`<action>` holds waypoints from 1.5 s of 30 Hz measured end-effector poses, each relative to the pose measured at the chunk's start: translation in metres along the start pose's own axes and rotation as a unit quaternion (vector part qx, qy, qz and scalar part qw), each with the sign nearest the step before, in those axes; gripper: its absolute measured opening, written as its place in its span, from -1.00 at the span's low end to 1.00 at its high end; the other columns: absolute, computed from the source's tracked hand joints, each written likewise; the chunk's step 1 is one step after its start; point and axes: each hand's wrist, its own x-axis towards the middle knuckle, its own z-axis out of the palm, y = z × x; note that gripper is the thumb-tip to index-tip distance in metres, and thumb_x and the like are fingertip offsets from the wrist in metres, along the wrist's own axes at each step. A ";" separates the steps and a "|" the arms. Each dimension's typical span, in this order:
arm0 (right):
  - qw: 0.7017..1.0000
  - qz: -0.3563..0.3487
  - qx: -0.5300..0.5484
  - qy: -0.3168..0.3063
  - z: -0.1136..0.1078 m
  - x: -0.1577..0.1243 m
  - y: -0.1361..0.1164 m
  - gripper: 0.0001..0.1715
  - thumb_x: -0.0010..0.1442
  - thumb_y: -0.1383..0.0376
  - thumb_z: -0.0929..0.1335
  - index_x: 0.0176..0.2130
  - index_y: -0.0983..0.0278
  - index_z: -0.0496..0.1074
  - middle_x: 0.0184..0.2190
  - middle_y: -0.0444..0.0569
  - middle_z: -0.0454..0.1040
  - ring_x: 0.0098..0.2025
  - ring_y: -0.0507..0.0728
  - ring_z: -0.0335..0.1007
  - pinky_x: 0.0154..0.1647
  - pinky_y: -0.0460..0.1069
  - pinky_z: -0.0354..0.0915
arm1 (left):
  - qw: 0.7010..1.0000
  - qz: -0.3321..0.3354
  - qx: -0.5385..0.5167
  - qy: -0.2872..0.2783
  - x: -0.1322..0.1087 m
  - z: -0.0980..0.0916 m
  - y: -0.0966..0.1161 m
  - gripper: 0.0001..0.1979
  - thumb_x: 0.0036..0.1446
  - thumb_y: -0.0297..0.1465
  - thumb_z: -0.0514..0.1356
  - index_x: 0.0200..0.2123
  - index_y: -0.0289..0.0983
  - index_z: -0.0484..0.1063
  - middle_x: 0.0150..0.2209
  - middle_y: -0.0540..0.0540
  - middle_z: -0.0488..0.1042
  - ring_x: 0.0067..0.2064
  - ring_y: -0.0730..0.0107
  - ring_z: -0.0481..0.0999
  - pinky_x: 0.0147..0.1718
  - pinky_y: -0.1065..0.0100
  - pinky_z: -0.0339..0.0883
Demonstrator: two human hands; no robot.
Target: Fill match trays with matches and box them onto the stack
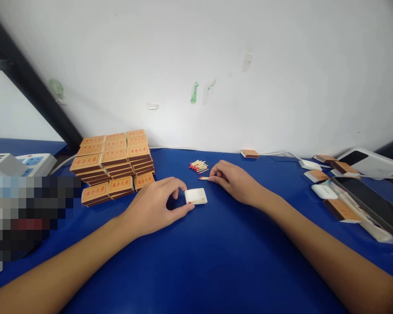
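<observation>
My left hand [157,204] rests on the blue table [216,261], its thumb and fingers closed around the left edge of a small white matchbox tray [196,196] that holds one match. My right hand [236,181] lies just right of the tray, its fingertips pinching a red-tipped match [203,178]. A small heap of loose matches [198,166] lies just behind that match, near the wall.
A stack of orange matchboxes [113,163] stands at the left. A single matchbox [249,153] lies by the wall. At the right are more matchbox sleeves [342,210], a white earbud case [324,191], a dark tablet [373,203] and cables. A power strip [32,162] sits far left.
</observation>
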 end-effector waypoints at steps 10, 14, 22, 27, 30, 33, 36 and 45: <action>1.000 -0.017 -0.003 -0.008 -0.004 -0.008 -0.008 -0.79 0.47 0.18 0.28 -0.21 0.22 0.39 -0.23 -0.04 0.42 -0.31 0.10 0.31 -0.27 0.01 0.24 | 1.000 0.013 0.004 0.002 -0.001 0.001 -0.002 -0.71 0.26 -0.11 0.31 -0.09 -0.17 0.48 -0.29 0.04 0.48 -0.40 0.45 0.40 -0.42 0.36 0.20; 1.000 -0.025 -0.006 -0.007 0.000 -0.010 -0.010 -0.83 0.45 0.19 0.31 -0.18 0.21 0.40 -0.22 -0.04 0.42 -0.32 0.09 0.31 -0.28 0.00 0.24 | 1.000 0.011 0.004 0.001 -0.001 0.001 -0.001 -0.71 0.25 -0.12 0.31 -0.10 -0.17 0.48 -0.30 0.04 0.47 -0.40 0.45 0.41 -0.43 0.36 0.19; 1.000 -0.009 0.001 0.013 0.000 -0.008 -0.007 -0.81 0.44 0.14 0.32 -0.11 0.21 0.43 -0.25 -0.05 0.40 -0.33 0.10 0.30 -0.29 0.01 0.26 | 1.000 0.018 0.007 0.002 0.000 0.001 0.000 -0.71 0.25 -0.13 0.32 -0.09 -0.18 0.48 -0.30 0.04 0.48 -0.40 0.45 0.41 -0.42 0.36 0.20; 1.000 -0.009 0.002 0.015 -0.002 -0.004 -0.005 -0.83 0.43 0.22 0.32 -0.19 0.23 0.47 -0.28 -0.07 0.37 -0.35 0.08 0.28 -0.27 0.01 0.25 | 1.000 0.015 0.009 0.000 -0.001 0.001 -0.001 -0.71 0.25 -0.12 0.32 -0.09 -0.17 0.49 -0.29 0.04 0.48 -0.40 0.45 0.40 -0.42 0.36 0.19; 1.000 -0.006 -0.012 0.001 -0.002 -0.004 -0.005 -0.86 0.43 0.28 0.32 -0.21 0.23 0.45 -0.24 -0.06 0.39 -0.32 0.09 0.30 -0.27 0.00 0.25 | 1.000 0.012 0.012 -0.002 -0.001 0.001 -0.001 -0.71 0.25 -0.11 0.31 -0.10 -0.17 0.49 -0.28 0.05 0.48 -0.40 0.46 0.39 -0.42 0.36 0.19; 0.999 0.002 -0.045 -0.013 -0.004 -0.005 -0.006 -0.87 0.44 0.32 0.28 -0.19 0.23 0.42 -0.17 -0.02 0.40 -0.28 0.10 0.34 -0.24 0.01 0.26 | 1.000 0.009 0.011 -0.005 0.000 0.001 -0.001 -0.70 0.25 -0.10 0.31 -0.10 -0.17 0.49 -0.29 0.05 0.48 -0.40 0.47 0.39 -0.42 0.35 0.19; 0.998 -0.002 -0.054 -0.007 -0.007 -0.007 -0.013 -0.85 0.46 0.33 0.25 -0.18 0.22 0.39 -0.14 0.00 0.40 -0.27 0.11 0.37 -0.21 0.03 0.27 | 1.000 0.005 0.011 -0.005 0.000 0.001 0.000 -0.70 0.26 -0.10 0.30 -0.10 -0.17 0.49 -0.30 0.05 0.47 -0.41 0.46 0.38 -0.42 0.35 0.19; 0.998 -0.025 -0.053 -0.028 -0.008 -0.020 -0.057 -0.86 0.48 0.28 0.27 -0.17 0.22 0.39 -0.14 -0.02 0.44 -0.32 0.09 0.36 -0.30 0.00 0.24 | 1.000 0.013 0.021 0.007 -0.001 0.001 0.002 -0.73 0.24 -0.14 0.32 -0.12 -0.18 0.49 -0.30 0.07 0.45 -0.41 0.49 0.37 -0.44 0.36 0.14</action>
